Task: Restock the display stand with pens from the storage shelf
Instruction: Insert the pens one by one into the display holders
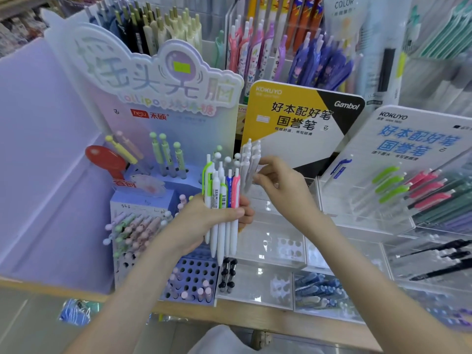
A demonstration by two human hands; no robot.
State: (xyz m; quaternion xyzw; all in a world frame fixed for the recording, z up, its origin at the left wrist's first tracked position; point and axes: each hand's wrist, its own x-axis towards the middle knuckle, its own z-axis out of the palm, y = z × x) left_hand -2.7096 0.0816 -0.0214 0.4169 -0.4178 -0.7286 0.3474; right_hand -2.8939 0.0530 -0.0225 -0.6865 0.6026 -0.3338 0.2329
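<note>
A wooden bench [255, 318] carried the pen displays. The lilac lollipop pen stand [163, 98] stood at the left, with the yellow Kokuyo display stand [293, 149] just beside it on the right. In front of them the left hand [201, 223] gripped a bundle of pens [222, 190], held upright with green, blue and pink clips uppermost. The right hand [281, 182] reached to the yellow stand, thumb and forefinger pinching the white pens [249, 159] standing there.
</note>
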